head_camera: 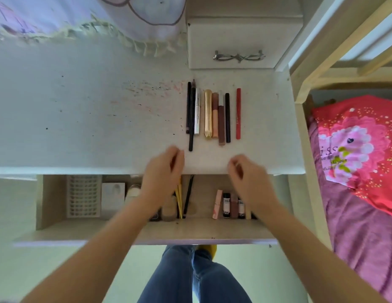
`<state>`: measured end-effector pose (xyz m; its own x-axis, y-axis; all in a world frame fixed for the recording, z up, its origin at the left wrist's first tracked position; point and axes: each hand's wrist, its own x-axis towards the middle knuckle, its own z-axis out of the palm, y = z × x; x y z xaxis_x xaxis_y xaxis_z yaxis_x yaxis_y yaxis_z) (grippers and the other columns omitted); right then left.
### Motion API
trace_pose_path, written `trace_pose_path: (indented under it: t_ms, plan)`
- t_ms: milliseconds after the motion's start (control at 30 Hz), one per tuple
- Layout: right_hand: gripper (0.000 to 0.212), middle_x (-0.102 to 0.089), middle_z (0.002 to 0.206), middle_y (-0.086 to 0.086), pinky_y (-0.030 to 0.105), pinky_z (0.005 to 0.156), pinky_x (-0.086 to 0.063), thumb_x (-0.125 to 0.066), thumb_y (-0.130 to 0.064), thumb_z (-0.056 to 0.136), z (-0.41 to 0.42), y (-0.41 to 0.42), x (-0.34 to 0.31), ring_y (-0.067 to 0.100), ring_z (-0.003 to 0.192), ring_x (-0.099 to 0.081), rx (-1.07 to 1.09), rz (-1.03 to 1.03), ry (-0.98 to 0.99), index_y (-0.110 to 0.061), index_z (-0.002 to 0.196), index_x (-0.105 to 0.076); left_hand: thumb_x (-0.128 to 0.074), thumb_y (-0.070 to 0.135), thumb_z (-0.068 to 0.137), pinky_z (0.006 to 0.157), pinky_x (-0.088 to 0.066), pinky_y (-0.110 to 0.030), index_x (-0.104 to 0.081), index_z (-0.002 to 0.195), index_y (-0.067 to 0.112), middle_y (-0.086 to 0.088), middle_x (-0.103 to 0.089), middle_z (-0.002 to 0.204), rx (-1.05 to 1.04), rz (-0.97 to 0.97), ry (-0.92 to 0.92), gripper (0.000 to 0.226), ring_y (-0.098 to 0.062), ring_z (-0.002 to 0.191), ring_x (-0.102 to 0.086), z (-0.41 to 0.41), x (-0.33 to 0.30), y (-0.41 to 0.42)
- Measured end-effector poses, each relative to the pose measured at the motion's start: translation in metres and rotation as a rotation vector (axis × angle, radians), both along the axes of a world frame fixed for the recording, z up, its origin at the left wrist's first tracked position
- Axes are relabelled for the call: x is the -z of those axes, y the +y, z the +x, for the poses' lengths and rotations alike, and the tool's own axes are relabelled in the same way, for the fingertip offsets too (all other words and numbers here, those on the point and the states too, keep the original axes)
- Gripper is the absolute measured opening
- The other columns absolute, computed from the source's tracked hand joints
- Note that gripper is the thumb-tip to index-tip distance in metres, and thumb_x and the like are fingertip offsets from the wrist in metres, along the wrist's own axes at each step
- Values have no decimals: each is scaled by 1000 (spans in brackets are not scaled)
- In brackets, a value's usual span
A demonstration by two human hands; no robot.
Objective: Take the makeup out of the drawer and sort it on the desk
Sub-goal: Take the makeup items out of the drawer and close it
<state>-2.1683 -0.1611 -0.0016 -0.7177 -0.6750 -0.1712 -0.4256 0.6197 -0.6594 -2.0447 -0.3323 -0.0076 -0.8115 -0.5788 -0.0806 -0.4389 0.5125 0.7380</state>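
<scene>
1. I saw a small closed drawer box (238, 43) with a metal handle at the back of the white bench (92, 110), a fringed cloth (85, 16) to its left, and a bed with a red pillow (361, 149) to the right.
2. Both forearms crossed over the open drawer (146, 228), hiding part of its contents.
3. The left hand (163, 169) and right hand (245, 173) hovered at the bench's front edge, fingers loosely curled and blurred; I couldn't tell whether either held anything.
4. On the bench lay a side-by-side row: dark pencils (190, 114), a gold tube (208, 114), lip glosses (219, 117), a red pencil (238, 113).
5. The drawer held small lip tubes (231, 205), yellow pencils (179, 197) and a white basket (83, 195).
</scene>
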Motion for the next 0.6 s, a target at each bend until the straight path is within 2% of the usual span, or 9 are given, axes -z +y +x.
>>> trace_pose_path:
  t_ms: [67, 133, 167, 233, 267, 333, 400, 467, 600]
  plan:
    - [4, -53, 58, -11, 13, 47, -41, -47, -27, 96, 29, 12, 19, 0, 46, -52, -23, 73, -50, -23, 95, -49, -40, 38, 94, 45, -38, -14, -48, 81, 33, 9, -50, 56, 60, 70, -104, 16, -4, 53, -53, 32, 23, 35]
    - [13, -55, 57, -10, 16, 48, -40, -44, -30, 98, 42, 10, 40, 1, 47, -54, -50, 122, -42, -21, 95, -53, -44, 30, 96, 48, -37, -13, -55, 99, 26, 10, -55, 63, 91, 49, -253, 12, -4, 54, -54, 42, 51, 57]
    - [18, -58, 58, -8, 22, 51, -44, -42, -32, 98, 44, 6, 48, 3, 51, -57, -69, 172, -29, -19, 99, -55, -44, 27, 96, 52, -41, -18, -53, 109, 21, 6, -60, 71, 85, 35, -343, 17, -6, 59, -57, 42, 63, 62]
    - [28, -61, 61, -5, 28, 55, -47, -39, -34, 99, 45, 1, 66, 15, 65, -65, -83, 327, -17, -15, 116, -51, -41, 26, 97, 58, -44, -30, -45, 122, 13, -8, -65, 88, 33, 24, -519, 28, -25, 75, -63, 33, 81, 62]
    - [30, -60, 63, -4, 28, 52, -43, -40, -34, 98, 43, 0, 76, 19, 70, -66, -83, 406, -18, -13, 119, -47, -40, 27, 98, 60, -43, -32, -42, 124, 11, -12, -65, 94, 13, -5, -598, 31, -30, 80, -63, 27, 88, 61]
    - [26, -65, 77, 2, 26, 48, -33, -41, -32, 98, 39, 1, 89, 25, 77, -65, -99, 540, 8, -11, 113, -49, -39, 24, 98, 66, -42, -35, -38, 127, 8, -14, -65, 100, 39, -114, -731, 33, -33, 86, -63, 18, 100, 58]
    - [22, -68, 92, 8, 26, 49, -30, -43, -26, 97, 36, 2, 97, 28, 84, -64, -132, 607, 80, -10, 106, -54, -40, 14, 96, 69, -43, -37, -38, 127, 8, -14, -65, 104, 67, -197, -797, 31, -33, 88, -64, 12, 107, 58]
    - [21, -67, 97, 10, 28, 54, -35, -44, -24, 96, 38, 1, 102, 31, 86, -64, -164, 596, 133, -9, 109, -52, -40, 6, 94, 68, -42, -38, -42, 124, 7, -15, -64, 107, 77, -214, -823, 30, -33, 91, -64, 9, 112, 59]
    - [23, -60, 105, 10, 31, 58, -40, -43, -27, 96, 51, -1, 98, 33, 82, -62, -242, 416, 185, -14, 114, -49, -42, 14, 95, 61, -34, -31, -48, 118, 11, -11, -65, 104, 107, -180, -777, 24, -30, 91, -64, 12, 107, 61]
